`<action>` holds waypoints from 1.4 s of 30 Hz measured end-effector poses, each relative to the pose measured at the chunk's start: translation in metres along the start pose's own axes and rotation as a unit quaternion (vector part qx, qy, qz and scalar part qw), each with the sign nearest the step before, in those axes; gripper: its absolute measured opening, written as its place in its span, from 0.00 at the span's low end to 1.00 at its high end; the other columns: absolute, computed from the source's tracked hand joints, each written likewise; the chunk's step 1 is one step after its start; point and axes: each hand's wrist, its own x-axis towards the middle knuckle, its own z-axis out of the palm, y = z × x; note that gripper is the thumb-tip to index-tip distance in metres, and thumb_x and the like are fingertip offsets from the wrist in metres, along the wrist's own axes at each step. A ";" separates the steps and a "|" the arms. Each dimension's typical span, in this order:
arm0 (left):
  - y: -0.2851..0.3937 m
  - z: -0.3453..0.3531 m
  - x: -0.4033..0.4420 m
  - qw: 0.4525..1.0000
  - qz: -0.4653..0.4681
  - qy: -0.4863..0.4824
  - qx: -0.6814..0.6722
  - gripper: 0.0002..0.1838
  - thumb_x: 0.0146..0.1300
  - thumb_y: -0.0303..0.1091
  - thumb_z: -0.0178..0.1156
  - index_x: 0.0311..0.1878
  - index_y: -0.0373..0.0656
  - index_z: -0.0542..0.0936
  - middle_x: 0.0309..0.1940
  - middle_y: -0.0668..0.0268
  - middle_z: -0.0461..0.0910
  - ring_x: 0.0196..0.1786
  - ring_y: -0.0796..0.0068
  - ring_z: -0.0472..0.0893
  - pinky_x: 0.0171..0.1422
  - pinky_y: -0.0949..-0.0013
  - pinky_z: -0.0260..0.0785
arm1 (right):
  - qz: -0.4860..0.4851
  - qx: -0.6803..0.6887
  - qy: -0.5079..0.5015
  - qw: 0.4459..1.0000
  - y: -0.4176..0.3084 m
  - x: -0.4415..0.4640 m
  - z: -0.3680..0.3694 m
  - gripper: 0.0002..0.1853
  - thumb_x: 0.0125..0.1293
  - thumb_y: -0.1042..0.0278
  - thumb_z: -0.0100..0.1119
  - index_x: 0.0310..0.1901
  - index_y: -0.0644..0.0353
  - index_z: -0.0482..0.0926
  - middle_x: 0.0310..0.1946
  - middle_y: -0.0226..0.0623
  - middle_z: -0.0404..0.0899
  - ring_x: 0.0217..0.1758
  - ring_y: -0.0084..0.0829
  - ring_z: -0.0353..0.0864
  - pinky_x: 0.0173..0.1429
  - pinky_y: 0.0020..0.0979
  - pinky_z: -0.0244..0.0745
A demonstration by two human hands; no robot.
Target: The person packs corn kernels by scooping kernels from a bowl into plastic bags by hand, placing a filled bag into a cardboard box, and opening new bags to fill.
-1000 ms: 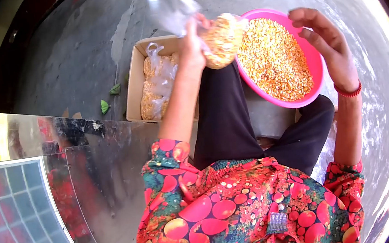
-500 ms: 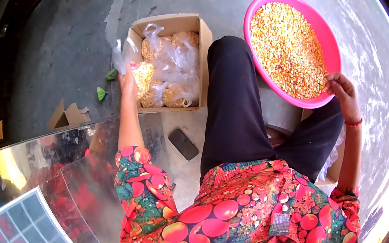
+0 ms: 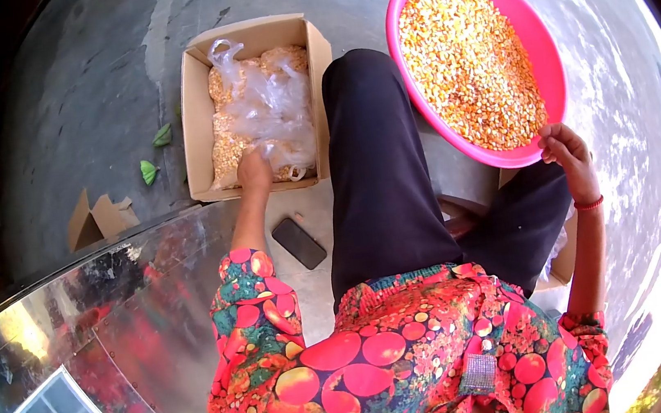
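My left hand (image 3: 254, 169) reaches into a cardboard box (image 3: 321, 67) over the near end of several clear plastic bags of corn (image 3: 272, 102); its fingers are hidden among the plastic. At the lower right rim of a pink basin (image 3: 549, 68), my right hand (image 3: 567, 151) is closed, thumb against the fingers, and what it may hold is too small to name. Loose yellow-orange corn kernels (image 3: 470, 65) fill much of the basin, which stands beyond my right knee.
A black phone (image 3: 299, 243) lies on the floor below the box. Green leaves (image 3: 149, 172) and a cardboard piece (image 3: 97, 219) are at the left, near a shiny metal surface (image 3: 155, 327). Another cardboard box (image 3: 565, 256) is partly visible beside my right leg.
The bag of corn in my left hand has gone from above my lap over to the box, down among the other bags. My right hand has come down to the basin's rim, its fingers now closed.
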 end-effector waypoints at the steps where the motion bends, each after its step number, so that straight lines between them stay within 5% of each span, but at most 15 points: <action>1: -0.001 0.006 0.006 0.993 0.015 0.000 -0.119 0.14 0.55 0.30 0.54 0.45 0.42 0.80 0.37 0.51 0.80 0.42 0.51 0.79 0.49 0.58 0.70 | 0.003 0.005 0.005 1.000 0.003 -0.001 0.001 0.09 0.68 0.70 0.48 0.45 0.62 0.75 0.33 0.26 0.77 0.34 0.14 0.72 0.41 0.18 0.68; 3: 0.002 0.029 0.012 0.971 0.035 0.001 -0.238 0.14 0.56 0.31 0.54 0.45 0.41 0.80 0.38 0.51 0.80 0.42 0.53 0.79 0.49 0.59 0.69 | 0.008 0.007 0.008 1.000 0.010 -0.003 -0.001 0.09 0.68 0.70 0.48 0.45 0.62 0.75 0.32 0.25 0.77 0.33 0.14 0.72 0.40 0.18 0.69; 5: 0.006 0.053 0.013 0.902 0.085 -0.242 -0.347 0.16 0.61 0.39 0.52 0.44 0.39 0.79 0.39 0.51 0.80 0.42 0.59 0.79 0.48 0.60 0.69 | 0.009 0.011 0.010 1.000 0.009 -0.008 0.004 0.09 0.68 0.70 0.48 0.45 0.62 0.75 0.31 0.25 0.76 0.32 0.14 0.72 0.40 0.18 0.69; 8: 0.004 0.085 0.038 0.920 0.133 -0.270 -0.253 0.21 0.64 0.47 0.49 0.43 0.38 0.79 0.39 0.52 0.80 0.40 0.63 0.78 0.48 0.62 0.68 | 0.011 0.020 0.019 1.000 0.010 -0.013 0.012 0.08 0.68 0.71 0.49 0.44 0.63 0.76 0.31 0.25 0.76 0.32 0.15 0.73 0.39 0.19 0.69; 9: 0.011 0.080 0.040 0.866 -0.037 -0.369 -0.335 0.24 0.66 0.50 0.45 0.44 0.38 0.79 0.42 0.53 0.80 0.42 0.61 0.79 0.51 0.62 0.67 | 0.018 0.022 0.014 0.999 0.014 -0.017 0.011 0.08 0.67 0.71 0.50 0.44 0.63 0.76 0.31 0.25 0.76 0.32 0.15 0.73 0.39 0.19 0.69; 13: 0.011 0.099 0.045 0.835 -0.039 -0.450 -0.313 0.17 0.66 0.38 0.49 0.52 0.38 0.75 0.34 0.65 0.79 0.32 0.76 0.75 0.34 0.69 0.67 | 0.000 0.040 -0.003 0.999 0.032 -0.022 -0.006 0.08 0.67 0.71 0.50 0.44 0.62 0.76 0.31 0.26 0.76 0.33 0.15 0.73 0.40 0.19 0.71; 15: 0.031 0.079 0.037 0.805 -0.063 -0.455 -0.374 0.19 0.62 0.42 0.52 0.50 0.40 0.77 0.40 0.59 0.79 0.41 0.65 0.76 0.42 0.62 0.68 | 0.003 0.071 0.008 0.997 0.040 -0.027 -0.012 0.08 0.67 0.71 0.50 0.44 0.62 0.76 0.32 0.26 0.77 0.33 0.15 0.74 0.41 0.19 0.71; 16: 0.032 0.072 0.033 0.789 -0.076 -0.457 -0.404 0.19 0.60 0.44 0.53 0.49 0.41 0.78 0.43 0.55 0.79 0.46 0.59 0.77 0.47 0.59 0.68 | -0.001 0.085 0.014 0.996 0.045 -0.032 -0.014 0.08 0.67 0.70 0.50 0.44 0.62 0.76 0.33 0.26 0.77 0.33 0.14 0.74 0.41 0.19 0.72; 19: 0.023 0.045 0.040 0.958 0.155 -0.177 -0.163 0.24 0.57 0.46 0.57 0.53 0.40 0.75 0.44 0.49 0.79 0.50 0.49 0.77 0.51 0.56 0.69 | -0.006 0.093 0.056 0.994 0.061 -0.041 -0.028 0.08 0.67 0.71 0.48 0.43 0.62 0.76 0.32 0.26 0.77 0.33 0.15 0.74 0.41 0.19 0.72; 20: 0.049 -0.001 0.023 0.978 0.054 -0.134 -0.149 0.26 0.58 0.46 0.57 0.54 0.38 0.74 0.45 0.49 0.78 0.52 0.48 0.76 0.52 0.55 0.68 | -0.008 0.093 0.076 0.993 0.063 -0.045 -0.031 0.08 0.66 0.71 0.48 0.43 0.62 0.76 0.31 0.26 0.77 0.32 0.15 0.74 0.40 0.19 0.71; 23: 0.038 -0.003 0.017 0.992 0.024 0.086 -0.094 0.30 0.61 0.43 0.53 0.64 0.41 0.64 0.56 0.44 0.69 0.58 0.46 0.69 0.60 0.53 0.61 | -0.030 0.111 0.137 0.984 0.083 -0.047 -0.037 0.08 0.65 0.72 0.49 0.41 0.61 0.77 0.30 0.26 0.77 0.32 0.16 0.74 0.38 0.19 0.71; 29: 0.009 0.042 0.043 0.973 0.002 -0.106 -0.205 0.30 0.63 0.42 0.51 0.66 0.40 0.60 0.60 0.46 0.65 0.61 0.50 0.66 0.65 0.56 0.57 | -0.145 -0.027 0.175 0.973 0.112 -0.034 0.003 0.08 0.60 0.74 0.52 0.39 0.61 0.78 0.30 0.32 0.79 0.34 0.24 0.79 0.39 0.26 0.75; 34: 0.031 -0.012 0.065 0.950 -0.002 -0.114 -0.291 0.29 0.65 0.43 0.50 0.66 0.40 0.61 0.60 0.48 0.66 0.62 0.55 0.67 0.65 0.58 0.58 | -0.246 -0.176 0.108 0.947 0.120 -0.047 0.034 0.08 0.52 0.77 0.53 0.35 0.58 0.76 0.32 0.39 0.78 0.38 0.42 0.78 0.41 0.38 0.74; 40: 0.091 -0.093 0.084 0.901 0.054 -0.092 -0.420 0.28 0.67 0.44 0.48 0.65 0.39 0.62 0.59 0.51 0.67 0.62 0.60 0.68 0.66 0.60 0.58 | -0.293 -0.093 0.157 0.938 0.123 -0.054 0.025 0.09 0.51 0.80 0.53 0.35 0.61 0.74 0.32 0.39 0.74 0.38 0.42 0.76 0.42 0.39 0.72; 42: 0.115 -0.121 0.087 0.881 0.091 -0.079 -0.457 0.27 0.68 0.45 0.48 0.65 0.39 0.62 0.59 0.52 0.68 0.62 0.62 0.68 0.66 0.61 0.58 | -0.343 -0.120 0.266 0.893 0.124 -0.055 0.020 0.09 0.51 0.80 0.53 0.36 0.60 0.75 0.35 0.37 0.73 0.41 0.40 0.74 0.45 0.36 0.71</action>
